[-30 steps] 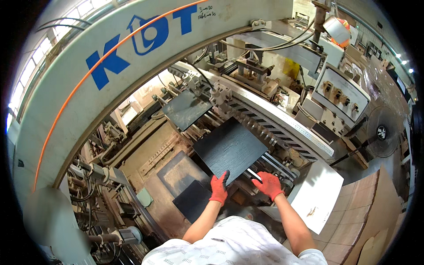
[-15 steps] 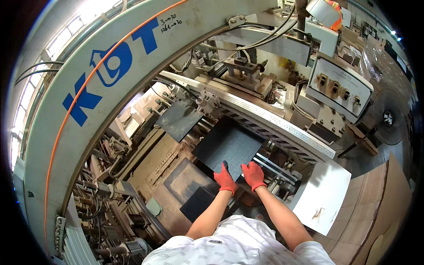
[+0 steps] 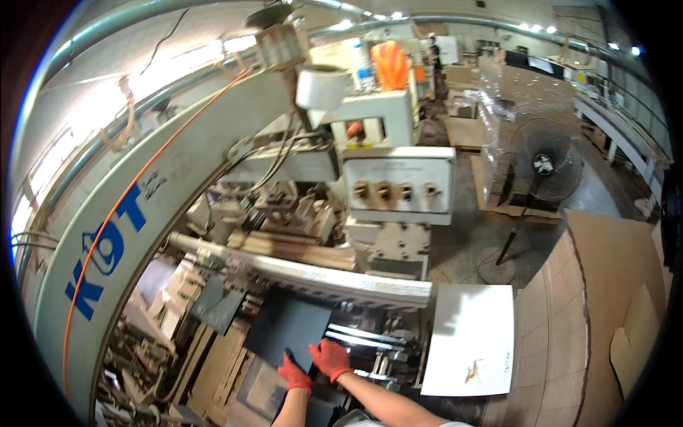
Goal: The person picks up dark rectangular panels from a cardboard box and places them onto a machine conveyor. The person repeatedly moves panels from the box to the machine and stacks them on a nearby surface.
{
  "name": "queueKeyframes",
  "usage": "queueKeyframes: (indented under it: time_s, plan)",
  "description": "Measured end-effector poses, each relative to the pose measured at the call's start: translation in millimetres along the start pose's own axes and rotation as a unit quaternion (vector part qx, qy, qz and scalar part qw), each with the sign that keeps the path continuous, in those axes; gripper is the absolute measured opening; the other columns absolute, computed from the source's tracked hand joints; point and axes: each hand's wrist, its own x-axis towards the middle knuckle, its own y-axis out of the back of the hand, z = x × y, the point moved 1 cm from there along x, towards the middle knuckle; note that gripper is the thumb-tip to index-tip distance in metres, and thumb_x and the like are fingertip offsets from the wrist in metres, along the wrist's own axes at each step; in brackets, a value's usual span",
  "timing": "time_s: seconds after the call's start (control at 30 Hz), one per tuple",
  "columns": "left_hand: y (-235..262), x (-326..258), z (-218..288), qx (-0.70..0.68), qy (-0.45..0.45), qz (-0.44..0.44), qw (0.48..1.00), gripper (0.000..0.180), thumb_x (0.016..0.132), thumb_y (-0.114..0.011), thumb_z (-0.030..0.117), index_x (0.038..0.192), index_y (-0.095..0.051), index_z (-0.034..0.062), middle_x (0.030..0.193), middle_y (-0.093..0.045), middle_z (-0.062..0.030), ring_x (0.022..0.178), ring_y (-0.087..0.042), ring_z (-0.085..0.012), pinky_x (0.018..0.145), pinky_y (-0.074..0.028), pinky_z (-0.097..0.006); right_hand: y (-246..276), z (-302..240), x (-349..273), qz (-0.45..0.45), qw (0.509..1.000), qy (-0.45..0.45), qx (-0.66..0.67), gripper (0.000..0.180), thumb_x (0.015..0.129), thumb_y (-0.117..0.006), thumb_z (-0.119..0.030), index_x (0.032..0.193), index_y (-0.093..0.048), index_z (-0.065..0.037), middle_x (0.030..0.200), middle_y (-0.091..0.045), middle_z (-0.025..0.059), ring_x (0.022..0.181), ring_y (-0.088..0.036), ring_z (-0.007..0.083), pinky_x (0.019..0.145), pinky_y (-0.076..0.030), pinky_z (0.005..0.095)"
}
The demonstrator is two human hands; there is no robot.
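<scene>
A black rectangular panel (image 3: 290,322) with a faint grain lies on the machine bed, its far edge near the long ruled rail (image 3: 341,276). Both my hands wear red gloves and grip its near edge. My left hand (image 3: 294,371) is closed at the near corner, its dark-tipped thumb pointing up over the surface. Closed a little to its right, my right hand (image 3: 331,359) has its fingers partly hidden. Another dark panel (image 3: 218,306) lies farther left in the machine. Below my hands, a further dark board (image 3: 324,414) shows only in part.
A pale arched machine frame (image 3: 163,160) with an orange hose curves over the left side. Metal rollers (image 3: 380,366) sit right of the panel, beside a white board (image 3: 469,341). Cardboard (image 3: 619,285), a standing fan (image 3: 544,165) and a switch box (image 3: 398,185) stand beyond.
My view has tilted up and turned right, bringing more of the workshop into sight. Both hands keep hold of the black panel, which stays roughly in the same place along the rail.
</scene>
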Motion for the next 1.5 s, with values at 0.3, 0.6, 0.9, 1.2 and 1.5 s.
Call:
queueKeyframes:
  time_s: [0.3, 0.6, 0.9, 1.2, 1.5]
  plan:
    - [-4.3, 2.5, -6.2, -0.005, -0.013, -0.03, 0.999, 0.039, 0.098, -0.07, 0.027, 0.118, -0.068, -0.0058, 0.114, -0.071, -0.0088, 0.095, -0.067, -0.0195, 0.086, -0.055, -0.037, 4.4, 3.6, -4.8, 0.031, 0.999, 0.026, -0.004, 0.049, 0.095, -0.06, -0.054, 0.091, -0.065, -0.005, 0.086, -0.072, 0.0193, 0.086, -0.072, 0.0395, 0.074, -0.056, 0.0515]
    - [-12.1, -4.3, -5.7, -0.016, -0.041, -0.04, 0.998, 0.038, 0.098, -0.07, 0.028, 0.113, -0.07, -0.0071, 0.11, -0.072, -0.0095, 0.091, -0.068, -0.0201, 0.081, -0.056, -0.037, 3.3, 0.0, -6.6, 0.109, 0.986, 0.074, -0.105, 0.042, 0.098, -0.059, -0.045, 0.082, -0.064, -0.006, 0.075, -0.071, 0.0172, 0.068, -0.071, 0.0351, 0.06, -0.057, 0.0477]
    - [-4.6, 9.5, -14.5, -0.017, -0.001, -0.048, 0.999, 0.043, 0.098, -0.071, 0.031, 0.111, -0.07, -0.0101, 0.11, -0.072, -0.0113, 0.089, -0.069, -0.022, 0.082, -0.057, -0.038, 3.0, -0.7, -4.6, 0.125, 0.976, 0.096, -0.147, 0.039, 0.098, -0.06, -0.043, 0.082, -0.061, -0.008, 0.07, -0.068, 0.0134, 0.064, -0.07, 0.0302, 0.055, -0.056, 0.0416]
    - [-28.3, -43.2, 33.3, 0.099, 0.008, -0.02, 0.995, 0.054, 0.102, -0.061, 0.041, 0.115, -0.072, -0.0101, 0.109, -0.075, -0.0124, 0.096, -0.067, -0.0182, 0.088, -0.054, -0.038, 4.6, -2.8, 0.0, 0.074, 0.987, 0.086, -0.11, 0.036, 0.102, -0.054, -0.036, 0.093, -0.06, -0.001, 0.085, -0.069, 0.0215, 0.077, -0.069, 0.0374, 0.067, -0.055, 0.0483]
    - [-15.3, -35.7, 19.6, 0.29, -0.053, 0.138, 0.946, 0.065, 0.09, -0.073, 0.049, 0.096, -0.067, -0.0148, 0.089, -0.07, -0.029, 0.079, -0.062, -0.0227, 0.076, -0.05, -0.047, 5.1, -9.8, -8.7, 0.057, 0.965, 0.143, -0.214, 0.035, 0.104, -0.048, -0.035, 0.087, -0.062, -0.008, 0.085, -0.069, 0.0138, 0.075, -0.071, 0.0349, 0.063, -0.055, 0.0472]
